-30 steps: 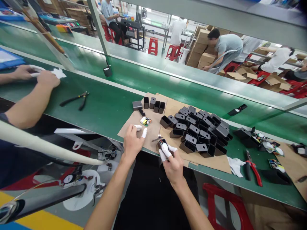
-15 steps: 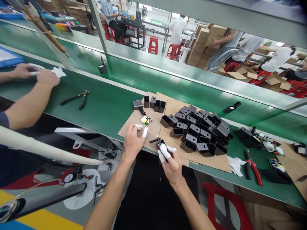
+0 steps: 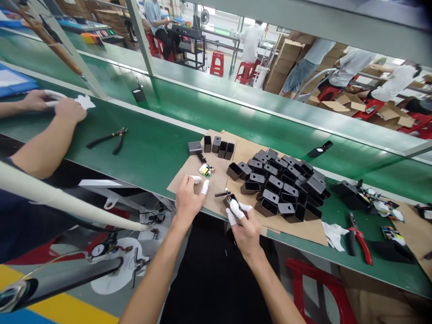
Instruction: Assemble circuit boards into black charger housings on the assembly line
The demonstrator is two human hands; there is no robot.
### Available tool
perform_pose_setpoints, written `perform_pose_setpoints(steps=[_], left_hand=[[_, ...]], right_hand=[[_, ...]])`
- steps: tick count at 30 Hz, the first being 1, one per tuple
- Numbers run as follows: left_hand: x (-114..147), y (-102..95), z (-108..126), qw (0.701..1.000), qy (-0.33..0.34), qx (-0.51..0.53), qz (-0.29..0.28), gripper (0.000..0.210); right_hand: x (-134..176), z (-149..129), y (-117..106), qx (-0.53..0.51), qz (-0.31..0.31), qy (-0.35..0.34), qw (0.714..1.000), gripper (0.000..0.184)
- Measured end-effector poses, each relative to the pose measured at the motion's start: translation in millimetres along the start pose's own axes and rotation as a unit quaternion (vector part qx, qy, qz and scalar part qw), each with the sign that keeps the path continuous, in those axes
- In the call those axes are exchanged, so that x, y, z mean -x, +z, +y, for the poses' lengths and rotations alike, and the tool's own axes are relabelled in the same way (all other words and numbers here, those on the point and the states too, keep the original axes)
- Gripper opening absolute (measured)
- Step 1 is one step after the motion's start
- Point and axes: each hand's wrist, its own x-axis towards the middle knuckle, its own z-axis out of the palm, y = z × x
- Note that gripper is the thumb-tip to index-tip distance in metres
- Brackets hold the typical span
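We see little change at the lower centre of the frame, where the right hand (image 3: 248, 229) has a narrow grip, its white-covered fingertips closed on a small black case (image 3: 226, 204). That case, held over the near edge of the cardboard sheet (image 3: 216, 183), sits a touch farther right than half a second ago, and the dark strip (image 3: 222, 194) at its mouth has shifted with it. We make out some small coloured parts in the opening, but the covered fingers hide how deep they sit. The left hand (image 3: 190, 200), left of centre, stays where it was, its grip wide: thumb and forefinger stand apart with nothing visible between them. Just above it in the frame, the little circuit board (image 3: 206, 170) lies untouched on the cardboard, and the crowd of open cases (image 3: 271, 196) right of centre looks the same as before.

The clearer movement is on the green belt (image 3: 209, 108) behind the tabletop (image 3: 145, 153): we find one black case piece (image 3: 138, 94) at the upper left and another (image 3: 317, 150) at the right, both farther left than a second ago. In the background at the upper right, a bending co-worker (image 3: 313, 56) has changed pose by the cartons. For the work in hand we judge this means only a slight adjustment of the held case, with the left hand free beside it
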Motion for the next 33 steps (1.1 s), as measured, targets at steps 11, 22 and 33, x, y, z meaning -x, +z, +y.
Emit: perform_pose_setpoints(steps=[11,22,33], left_hand=[[-1,-0.5,2,1.000,-0.002,0.002,0.000,0.015],[0,3.1,-2,1.000,-0.002,0.003,0.005,0.017],[-1,3.5,-1,1.000,0.002,0.000,0.007,0.018]], right_hand=[[5,3,1,0.001,0.001,0.010,1.000,0.038],[-29,-25,-26,-0.511,0.109,0.549,0.652,0.041],[-48,-37,-43,-0.601,0.120,0.636,0.469,0.015]])
